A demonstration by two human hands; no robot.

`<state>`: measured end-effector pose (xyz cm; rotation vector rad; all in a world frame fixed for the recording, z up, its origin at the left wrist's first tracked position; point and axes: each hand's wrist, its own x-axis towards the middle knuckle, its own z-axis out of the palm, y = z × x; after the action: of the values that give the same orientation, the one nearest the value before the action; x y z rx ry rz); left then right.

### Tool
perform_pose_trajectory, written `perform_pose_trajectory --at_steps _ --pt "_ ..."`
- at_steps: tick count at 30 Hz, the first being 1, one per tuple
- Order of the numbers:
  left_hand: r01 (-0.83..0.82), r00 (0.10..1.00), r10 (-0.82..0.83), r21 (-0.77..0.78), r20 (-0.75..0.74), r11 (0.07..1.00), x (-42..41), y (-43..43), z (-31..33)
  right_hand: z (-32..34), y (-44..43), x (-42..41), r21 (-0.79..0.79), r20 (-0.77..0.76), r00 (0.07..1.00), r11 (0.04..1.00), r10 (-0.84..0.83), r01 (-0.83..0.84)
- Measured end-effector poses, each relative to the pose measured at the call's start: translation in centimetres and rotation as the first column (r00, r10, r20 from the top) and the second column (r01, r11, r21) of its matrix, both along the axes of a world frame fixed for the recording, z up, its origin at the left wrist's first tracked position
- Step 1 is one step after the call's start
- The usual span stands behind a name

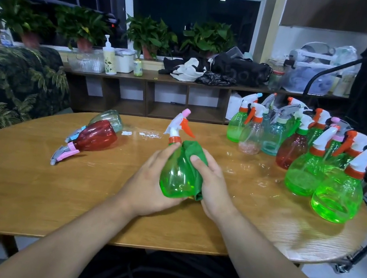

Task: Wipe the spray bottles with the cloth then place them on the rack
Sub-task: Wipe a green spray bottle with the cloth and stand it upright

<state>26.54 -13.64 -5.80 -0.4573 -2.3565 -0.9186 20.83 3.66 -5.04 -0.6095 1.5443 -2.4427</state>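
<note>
Green bottle (177, 174) is gripped by your left hand (150, 182) and your right hand (213, 188) clutches the cloth (194, 150) against it, so the smooth plastic may slip onto the table (22, 184).

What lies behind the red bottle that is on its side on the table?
A clear bottle, also on its side, close behind the red bottle. Its rounded body shows; the red bottle covers its neck and most of its spray head.
</note>
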Motion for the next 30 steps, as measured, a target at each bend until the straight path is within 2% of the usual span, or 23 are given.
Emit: perform_pose_trajectory --at_steps 5,10,13,16,17,19,20,22,23,26,30 --pt "-0.167 0.985 0.170 0.197 0.001 0.966 -0.7 -0.6 0.2 -0.4 -0.3 0.3 0.116 -0.114 0.993 0.993 -0.021 0.034" --pt "-0.237 0.971 0.234 0.353 0.053 0.905 -1.4 -1.0 0.1 -0.6 -0.3 1.0 0.234 -0.278 0.957 0.960 -0.086 0.154" --pt "-0.203 0.979 0.183 0.396 0.088 0.896 -1.6 -0.5 0.3 -0.6 -0.3 0.9 0.221 -0.292 0.948 0.956 -0.124 0.193" --pt "-0.090 0.987 0.012 0.491 0.158 0.867 -1.1 -0.1 0.7 -0.4 -0.1 0.4 0.174 -0.240 0.953 0.958 -0.186 0.230" --pt "-0.033 0.984 -0.072 0.567 0.161 0.823 -1.0 0.0 1.0 -0.3 -0.1 0.3 0.155 -0.213 0.957 0.960 -0.198 0.233" --pt "0.026 0.957 -0.240 0.772 0.165 0.635 -1.0 0.2 1.7 -0.4 -0.1 0.0 0.124 -0.167 0.965 0.967 -0.202 0.223" --pt "0.019 0.949 -0.273 0.834 0.159 0.552 -1.1 0.4 2.1 -0.4 -0.2 -0.1 0.114 -0.145 0.970 0.970 -0.197 0.214" --pt "-0.001 0.962 -0.235 0.864 0.138 0.503 -1.2 0.9 2.4 -0.3 -0.4 -0.1 0.060 -0.075 0.981 0.982 -0.177 0.181" --pt "-0.001 0.976 -0.183 0.851 0.114 0.526 -1.2 1.2 2.5 -0.2 -0.5 0.0 0.007 -0.009 0.987 0.987 -0.160 0.160" --pt "-0.015 1.000 0.029 0.703 -0.008 0.711 -1.0 2.4 1.9 0.7 -0.5 0.3 -0.145 0.245 0.968 0.985 -0.057 0.095" --pt "-0.112 0.959 0.220 0.472 -0.180 0.875 -1.3 4.3 1.2 0.8 -0.3 0.2 -0.226 0.462 0.883 0.974 0.086 0.023"
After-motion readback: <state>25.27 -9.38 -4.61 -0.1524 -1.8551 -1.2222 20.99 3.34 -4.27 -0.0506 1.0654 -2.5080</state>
